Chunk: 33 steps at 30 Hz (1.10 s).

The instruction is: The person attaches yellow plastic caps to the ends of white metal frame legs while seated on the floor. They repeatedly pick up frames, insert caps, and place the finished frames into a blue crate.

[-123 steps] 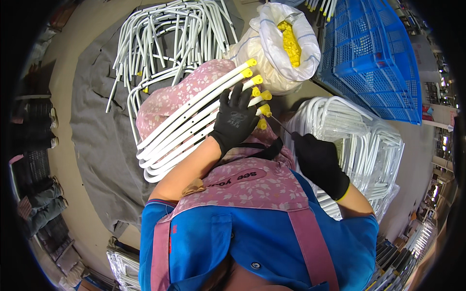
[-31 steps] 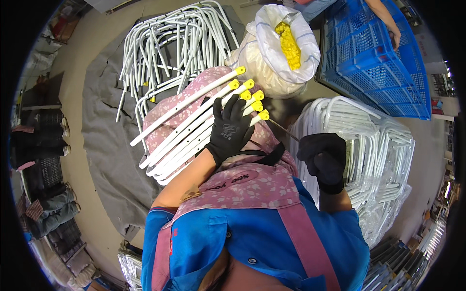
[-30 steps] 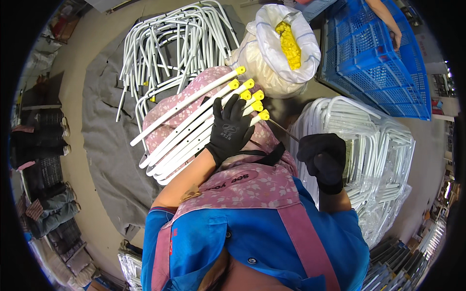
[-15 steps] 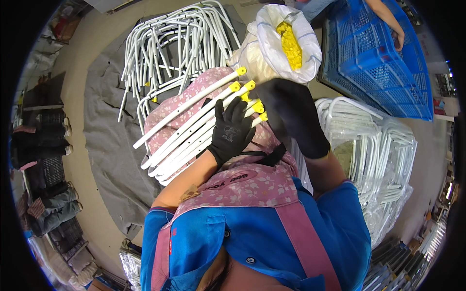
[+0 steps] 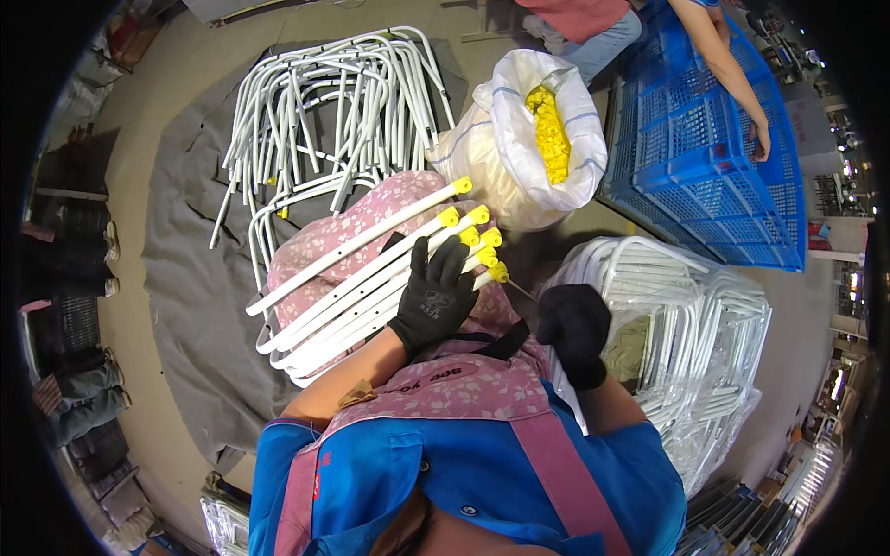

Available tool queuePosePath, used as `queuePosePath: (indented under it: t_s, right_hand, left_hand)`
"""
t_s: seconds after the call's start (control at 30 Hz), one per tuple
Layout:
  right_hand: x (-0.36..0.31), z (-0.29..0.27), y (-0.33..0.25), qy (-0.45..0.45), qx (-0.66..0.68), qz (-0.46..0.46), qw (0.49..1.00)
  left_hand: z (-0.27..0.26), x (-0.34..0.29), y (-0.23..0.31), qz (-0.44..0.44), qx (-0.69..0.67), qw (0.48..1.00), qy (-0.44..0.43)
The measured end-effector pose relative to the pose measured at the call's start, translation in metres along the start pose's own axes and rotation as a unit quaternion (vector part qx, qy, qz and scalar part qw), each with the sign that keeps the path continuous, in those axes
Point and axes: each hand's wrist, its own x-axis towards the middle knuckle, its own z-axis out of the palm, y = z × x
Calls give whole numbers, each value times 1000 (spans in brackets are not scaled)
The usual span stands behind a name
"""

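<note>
Several white bent metal tubes (image 5: 348, 298) with yellow end caps (image 5: 477, 216) lie slantwise across my lap, on a pink floral apron (image 5: 468, 385). My left hand (image 5: 434, 296), in a black glove, grips the tubes just below their capped ends, its fingers laid over them. To the right of the caps, apart from them, my right hand (image 5: 573, 332) is closed in a black glove. A thin line shows between it and the nearest cap; what the fist holds, if anything, is hidden.
A white woven sack (image 5: 505, 148) with yellow caps inside stands beyond my lap. Bent white tube frames (image 5: 338, 102) pile up on a grey cloth (image 5: 199, 278). Plastic-wrapped frames (image 5: 714, 324) stand at right. Another person's hand (image 5: 760, 141) rests at a blue crate (image 5: 667, 167).
My right hand has drawn back from the yellow caps, toward me and to the right. My left hand stays on the tubes. Another person's legs have come into view behind the sack.
</note>
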Motion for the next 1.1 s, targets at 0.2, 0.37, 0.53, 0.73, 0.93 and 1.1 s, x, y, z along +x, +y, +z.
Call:
queuePosePath:
  t_s: [0.2,0.37,0.53,0.73,0.93,1.1]
  right_hand:
    - [9,3,-3,-86,-149,-37,984]
    - [2,0,7,-54,-222,-76,971]
    - [-12,1,18,-64,-246,-155,955]
    - [-3,-2,6,-69,-52,24,996]
    - [-10,11,-54,-82,-161,-112,977]
    - [-7,-6,-112,25,-94,-83,992]
  left_hand:
    - [-1,1,-3,-6,-15,1000,11]
    - [-1,0,-1,-9,-11,1000,19]
    - [-5,-1,-2,-3,-33,999,9]
    - [-6,-1,-2,4,-34,999,21]
    - [-8,1,-1,15,-16,1000,21]
    - [-15,6,3,8,-4,1000,-7]
